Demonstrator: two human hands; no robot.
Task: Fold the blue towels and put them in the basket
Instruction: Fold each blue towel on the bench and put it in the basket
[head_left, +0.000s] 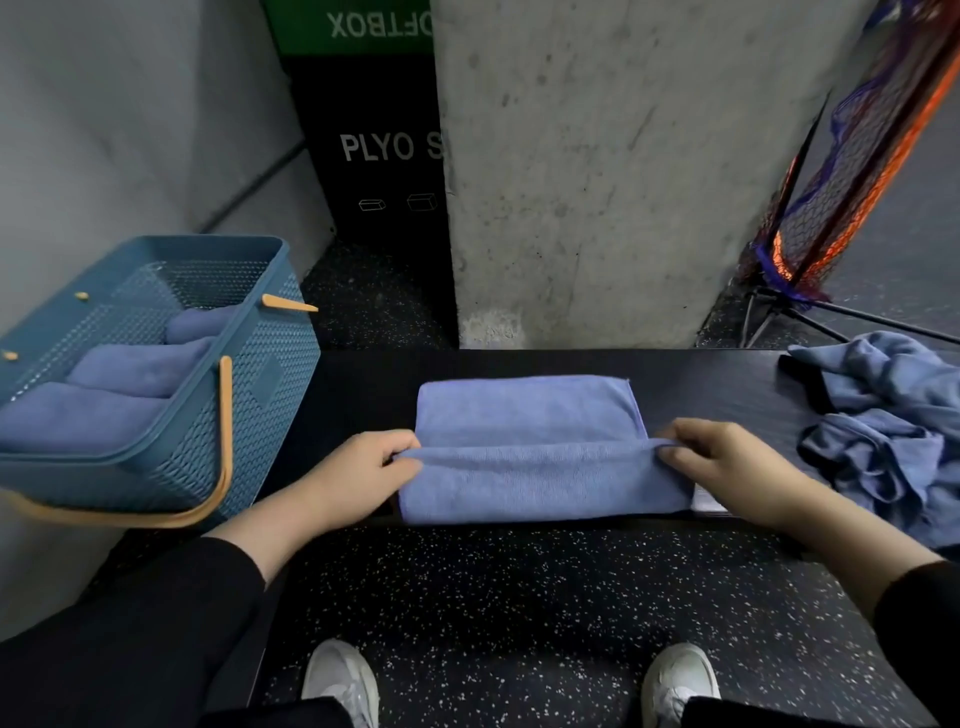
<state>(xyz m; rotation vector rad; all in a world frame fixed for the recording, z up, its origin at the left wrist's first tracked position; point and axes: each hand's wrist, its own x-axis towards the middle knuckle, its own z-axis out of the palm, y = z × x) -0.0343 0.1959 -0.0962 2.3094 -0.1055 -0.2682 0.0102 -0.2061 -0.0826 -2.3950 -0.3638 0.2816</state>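
Blue towel (530, 447) lies flat at the middle of the tabletop (363, 395), near its front edge; the front part is doubled back over itself, fold line running left to right

Left hand (358, 480): forearm comes in from the lower left in a black sleeve, palm down, thumb and fingers pinching the left end of the folded flap

Right hand (727, 467): forearm comes in from the lower right, palm down, fingers curled over the right end of the same flap, gripping it. Both hands sit level with each other at opposite ends of the fold

Basket (270, 332): teal, perforated walls, tan handle hanging down its near side, stands at the left end of the tabletop. Three folded towels (135, 371) lie in it in a row

Unfolded towels (893, 431): crumpled heap at the right end of the tabletop, apart from the right hand

A small white object shows at the front edge beneath the right wrist; cannot tell what it is
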